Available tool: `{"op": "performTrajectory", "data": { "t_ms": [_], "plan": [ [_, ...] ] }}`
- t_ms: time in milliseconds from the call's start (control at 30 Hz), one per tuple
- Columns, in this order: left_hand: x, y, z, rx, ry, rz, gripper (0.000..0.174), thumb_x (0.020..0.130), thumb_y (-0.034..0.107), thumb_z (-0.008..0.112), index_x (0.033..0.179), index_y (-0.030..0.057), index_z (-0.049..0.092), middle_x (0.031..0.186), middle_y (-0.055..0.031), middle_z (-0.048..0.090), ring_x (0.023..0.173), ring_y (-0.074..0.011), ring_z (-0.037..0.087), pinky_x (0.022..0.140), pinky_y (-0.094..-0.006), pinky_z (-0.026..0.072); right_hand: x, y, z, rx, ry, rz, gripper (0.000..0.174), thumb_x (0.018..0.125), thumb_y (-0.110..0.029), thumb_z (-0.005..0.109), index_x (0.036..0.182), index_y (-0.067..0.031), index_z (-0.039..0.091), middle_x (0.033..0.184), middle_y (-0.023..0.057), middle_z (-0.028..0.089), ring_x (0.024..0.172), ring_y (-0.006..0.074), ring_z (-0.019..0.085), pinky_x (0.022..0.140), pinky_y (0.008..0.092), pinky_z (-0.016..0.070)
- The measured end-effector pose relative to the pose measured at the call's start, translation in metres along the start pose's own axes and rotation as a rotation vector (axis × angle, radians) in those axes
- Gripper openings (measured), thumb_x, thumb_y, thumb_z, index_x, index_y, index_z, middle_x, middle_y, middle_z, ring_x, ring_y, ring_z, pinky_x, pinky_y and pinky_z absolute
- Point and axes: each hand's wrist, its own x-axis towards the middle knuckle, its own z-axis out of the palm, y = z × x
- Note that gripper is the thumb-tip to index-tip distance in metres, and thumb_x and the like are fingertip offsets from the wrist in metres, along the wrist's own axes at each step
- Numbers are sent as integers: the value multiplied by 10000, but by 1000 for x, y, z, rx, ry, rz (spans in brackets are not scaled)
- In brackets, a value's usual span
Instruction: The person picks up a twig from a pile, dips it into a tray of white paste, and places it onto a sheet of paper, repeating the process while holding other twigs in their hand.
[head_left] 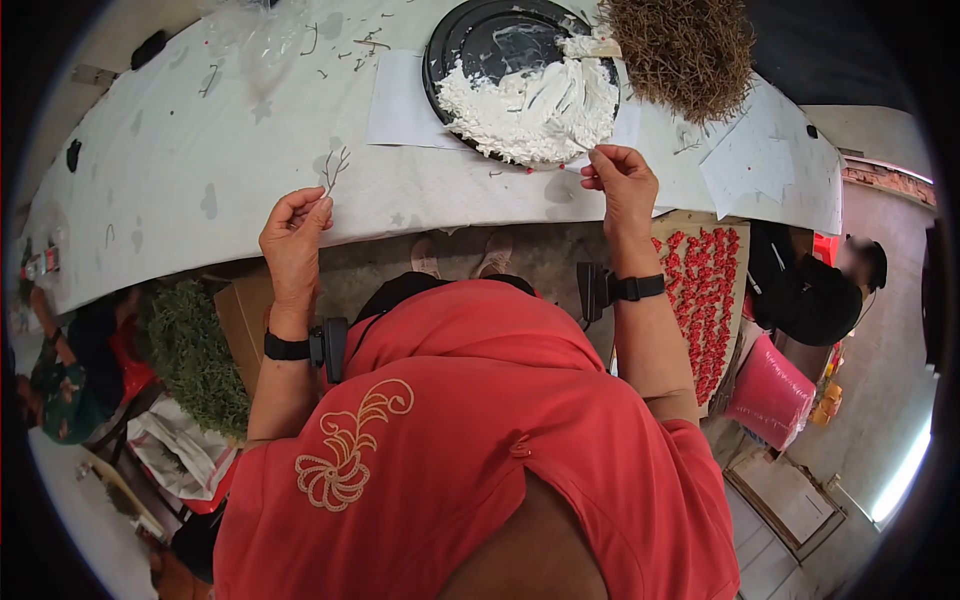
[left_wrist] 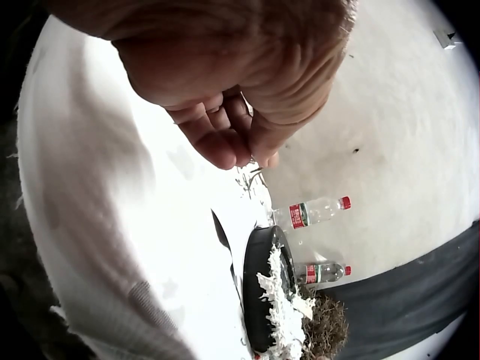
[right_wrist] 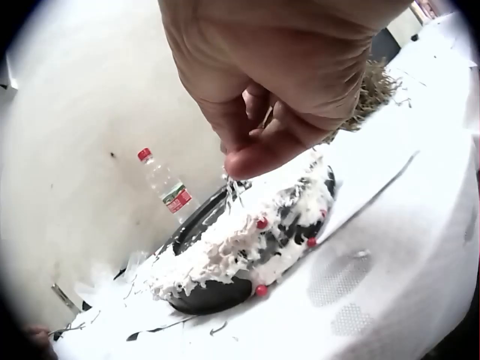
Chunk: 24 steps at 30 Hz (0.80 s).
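Note:
My left hand [head_left: 296, 235] pinches a small bare branched twig [head_left: 336, 168] between thumb and fingertips, its forks pointing up over the table's near edge. In the left wrist view the fingertips come together around the twig's end. At the near rim of a round black tray [head_left: 436, 88], my right hand [head_left: 624, 190] pinches a thin twig [right_wrist: 235, 189] by its end, most of it hidden by the fingers. Thick white paste [head_left: 535, 110] covers much of the tray. The twig's tip overlaps the paste in the right wrist view.
A heap of brown twigs [head_left: 685, 55] stands beside the tray. Paper sheets [head_left: 405, 105] lie under and near it. Red beads [right_wrist: 262, 290] dot the tray's edge. Two plastic bottles [left_wrist: 319, 212] stand beyond. A board with red pieces [head_left: 705, 300] is at right, greenery [head_left: 195, 350] at left.

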Motion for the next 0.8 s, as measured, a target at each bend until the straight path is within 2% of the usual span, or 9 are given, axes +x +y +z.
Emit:
{"op": "performTrajectory", "data": {
  "t_ms": [67,200,367,500,600,633,733,800],
  "plan": [
    [1,1,0,-1,1,-5,158,835,15,664,991,2,650,824,-11,616,702,-63,541,663,-198,477,1,5,-4,49,2,178,135,834,-49,664,911,47,609,787,80,636,630,142,632,532,250,540],
    [3,1,0,-5,-3,-14,153,846,25,655,997,1,648,823,-15,619,705,-69,549,662,-199,475,4,14,-5,-31,20,226,158,829,-50,674,935,43,605,791,86,633,636,142,626,538,247,541],
    [7,-1,2,-18,-21,-16,150,853,32,650,999,-1,646,827,-16,623,711,-73,554,664,-201,475,4,13,-5,-43,12,229,148,837,-49,666,935,44,606,779,89,633,640,144,625,563,250,544],
    [9,0,1,-21,-19,-15,151,851,31,651,1000,0,646,832,-16,625,713,-72,555,665,-200,474,-3,-2,-1,88,28,88,115,827,-28,661,919,15,609,812,82,628,676,148,627,583,248,533],
    [11,-1,1,-17,-11,-17,154,849,29,653,1000,2,646,835,-15,625,715,-71,555,667,-198,474,-6,-5,-1,-696,20,-780,106,805,12,618,904,-21,600,875,84,614,715,190,634,604,280,527],
    [11,-1,1,-13,-6,-15,156,847,27,655,1001,2,646,837,-15,625,715,-70,555,668,-198,473,-8,-5,0,-697,20,-777,106,805,12,618,904,-21,600,875,84,614,715,190,634,604,280,527],
    [13,0,2,-5,-1,-13,159,845,24,657,1002,4,646,839,-14,625,716,-69,554,670,-197,472,-15,-6,5,-1182,-271,-875,149,772,27,569,902,-44,587,933,97,591,747,249,627,616,323,523],
    [14,1,1,3,4,-12,163,843,21,658,1004,4,646,841,-14,625,716,-68,552,672,-195,471,-16,-9,9,-1180,-284,-900,153,770,23,560,903,-47,588,937,99,590,750,261,622,624,333,523]
  ]
}}
